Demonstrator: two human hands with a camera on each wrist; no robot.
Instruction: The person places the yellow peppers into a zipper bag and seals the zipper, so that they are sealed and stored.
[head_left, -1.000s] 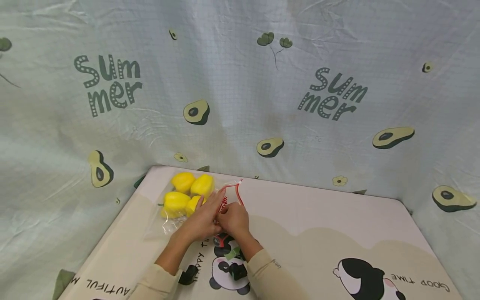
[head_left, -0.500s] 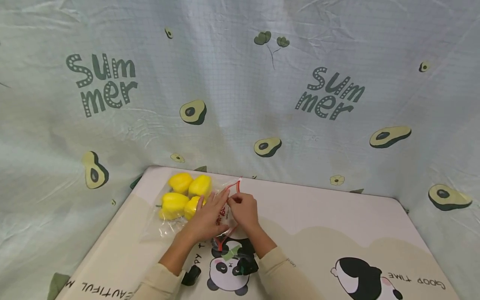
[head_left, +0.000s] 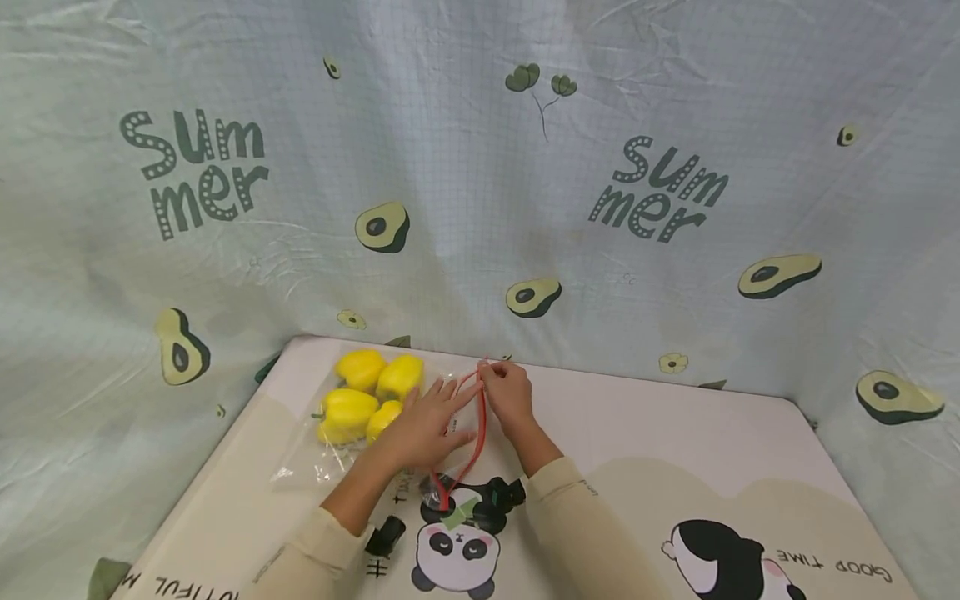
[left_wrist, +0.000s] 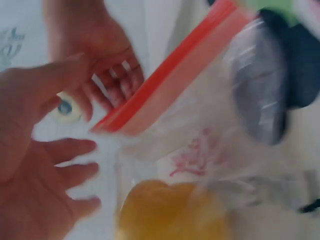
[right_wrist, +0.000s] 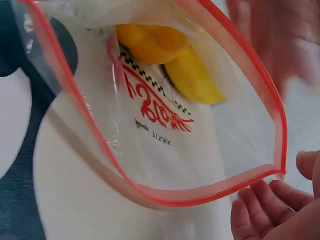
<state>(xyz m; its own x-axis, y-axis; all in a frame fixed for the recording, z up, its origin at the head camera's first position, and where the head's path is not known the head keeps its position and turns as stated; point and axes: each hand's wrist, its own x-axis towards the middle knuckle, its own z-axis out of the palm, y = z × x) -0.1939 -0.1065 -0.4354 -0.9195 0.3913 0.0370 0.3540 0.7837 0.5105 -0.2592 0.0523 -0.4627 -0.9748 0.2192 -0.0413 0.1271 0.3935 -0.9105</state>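
A clear zip bag [head_left: 300,467] with a red zip strip [right_wrist: 210,199] and red lettering lies at the table's far left. Its mouth gapes in the right wrist view. Several yellow bell peppers [head_left: 348,414] show at the bag; in the right wrist view, yellow ones appear through its plastic. My left hand [head_left: 427,425] is spread over the mouth side, fingers extended, gripping nothing. My right hand [head_left: 510,392] is at the strip's far corner. In the right wrist view its fingertips [right_wrist: 257,197] are beside that corner, with the thumb apart from them.
A black cylindrical piece [head_left: 386,536] lies near my left sleeve. Another black object [head_left: 506,493] sits by my right forearm, near a green strip [head_left: 459,512]. A printed cloth curtain [head_left: 450,167] rises behind the table's back edge [head_left: 637,382].
My right hand has slid away from me along the red strip to its far corner. The strip has spread into a wider opening. My left hand has shifted slightly right, its fingers more spread.
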